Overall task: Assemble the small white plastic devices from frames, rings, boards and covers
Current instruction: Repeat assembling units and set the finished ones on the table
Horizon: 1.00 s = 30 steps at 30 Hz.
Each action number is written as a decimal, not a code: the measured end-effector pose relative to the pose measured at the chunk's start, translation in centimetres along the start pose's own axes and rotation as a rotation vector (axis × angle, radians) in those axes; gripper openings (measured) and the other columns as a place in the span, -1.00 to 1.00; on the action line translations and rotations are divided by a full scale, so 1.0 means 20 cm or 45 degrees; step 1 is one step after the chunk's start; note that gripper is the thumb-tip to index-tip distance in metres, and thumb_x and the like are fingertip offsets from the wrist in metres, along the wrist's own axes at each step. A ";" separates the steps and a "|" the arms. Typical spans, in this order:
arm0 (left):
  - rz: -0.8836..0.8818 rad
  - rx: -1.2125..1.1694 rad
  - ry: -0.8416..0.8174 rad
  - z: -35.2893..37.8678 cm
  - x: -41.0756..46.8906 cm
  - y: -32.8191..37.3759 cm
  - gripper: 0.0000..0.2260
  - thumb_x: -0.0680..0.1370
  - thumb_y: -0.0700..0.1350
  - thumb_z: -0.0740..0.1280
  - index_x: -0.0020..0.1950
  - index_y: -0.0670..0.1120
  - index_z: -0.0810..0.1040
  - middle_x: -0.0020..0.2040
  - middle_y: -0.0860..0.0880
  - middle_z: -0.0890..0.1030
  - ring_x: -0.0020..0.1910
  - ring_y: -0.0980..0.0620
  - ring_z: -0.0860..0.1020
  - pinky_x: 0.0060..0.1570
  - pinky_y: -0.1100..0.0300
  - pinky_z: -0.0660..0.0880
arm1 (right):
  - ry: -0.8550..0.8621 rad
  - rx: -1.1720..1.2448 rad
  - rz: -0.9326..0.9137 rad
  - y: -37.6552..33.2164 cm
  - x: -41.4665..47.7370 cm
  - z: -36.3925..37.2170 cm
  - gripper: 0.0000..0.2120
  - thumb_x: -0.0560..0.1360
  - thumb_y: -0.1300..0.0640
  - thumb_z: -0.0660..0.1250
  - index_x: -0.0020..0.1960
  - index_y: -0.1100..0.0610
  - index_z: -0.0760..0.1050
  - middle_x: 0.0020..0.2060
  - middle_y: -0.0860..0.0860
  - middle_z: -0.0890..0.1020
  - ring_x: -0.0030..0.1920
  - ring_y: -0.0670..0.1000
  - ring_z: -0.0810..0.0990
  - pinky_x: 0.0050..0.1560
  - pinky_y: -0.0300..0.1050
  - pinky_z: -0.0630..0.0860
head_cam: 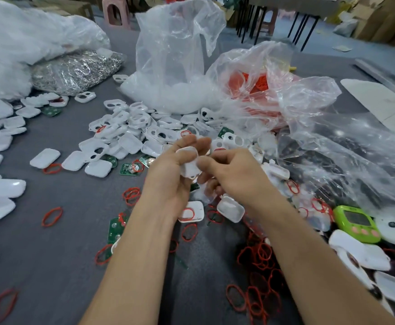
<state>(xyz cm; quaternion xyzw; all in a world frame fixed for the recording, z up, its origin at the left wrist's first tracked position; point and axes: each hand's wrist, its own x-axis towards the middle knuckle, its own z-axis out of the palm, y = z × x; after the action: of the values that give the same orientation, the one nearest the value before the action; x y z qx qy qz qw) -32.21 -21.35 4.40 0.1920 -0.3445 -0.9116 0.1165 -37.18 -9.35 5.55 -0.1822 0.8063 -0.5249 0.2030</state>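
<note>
Both hands meet above the grey table, holding one small white plastic device between them. My left hand curls its fingers round the device's top and left side. My right hand pinches its right edge with thumb and fingers. White frames with holes lie heaped behind the hands, and plain white covers lie to the left. Green circuit boards and red rings are scattered near my wrists. A white part with a red ring laid in it sits under my hands.
Clear plastic bags of white and red parts stand behind the heap, with crumpled plastic at the right. A bag of metal clips lies at the back left. A green device sits at the right. Many red rings pile beneath my right forearm.
</note>
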 end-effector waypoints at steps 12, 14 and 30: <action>-0.017 0.225 -0.101 0.06 -0.03 -0.07 -0.72 0.62 -0.34 0.18 -0.02 -0.16 0.70 -0.05 -0.12 0.75 -0.13 0.02 0.71 -0.20 0.17 0.66 | 0.482 0.150 -0.011 0.01 -0.02 0.02 -0.90 0.32 0.05 0.44 -0.28 0.05 0.71 -0.42 0.09 0.69 -0.49 0.09 0.62 -0.41 0.01 0.58; 0.027 0.273 -0.023 0.08 -0.03 -0.08 -0.72 0.62 -0.36 0.19 -0.05 -0.18 0.69 -0.12 -0.12 0.75 -0.20 0.00 0.71 -0.29 0.17 0.64 | 0.441 0.132 -0.012 0.01 -0.05 0.02 -0.90 0.41 0.08 0.48 -0.26 0.03 0.71 -0.36 0.02 0.72 -0.39 0.14 0.70 -0.28 0.14 0.68; -0.030 0.337 -0.031 0.09 -0.03 -0.14 -0.75 0.62 -0.40 0.15 0.07 -0.29 0.63 -0.13 -0.21 0.74 -0.17 -0.08 0.74 -0.27 0.20 0.65 | 0.290 -1.168 0.116 0.23 -0.32 -0.49 -0.85 0.39 0.09 0.56 -0.07 -0.01 0.66 -0.21 -0.09 0.67 -0.10 0.03 0.62 -0.14 -0.19 0.41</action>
<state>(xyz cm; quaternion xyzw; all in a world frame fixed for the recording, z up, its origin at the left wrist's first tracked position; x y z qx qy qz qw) -32.70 -18.01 3.81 0.1986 -0.4610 -0.8616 0.0752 -37.26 3.21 5.72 -0.1586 0.9792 -0.1219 0.0348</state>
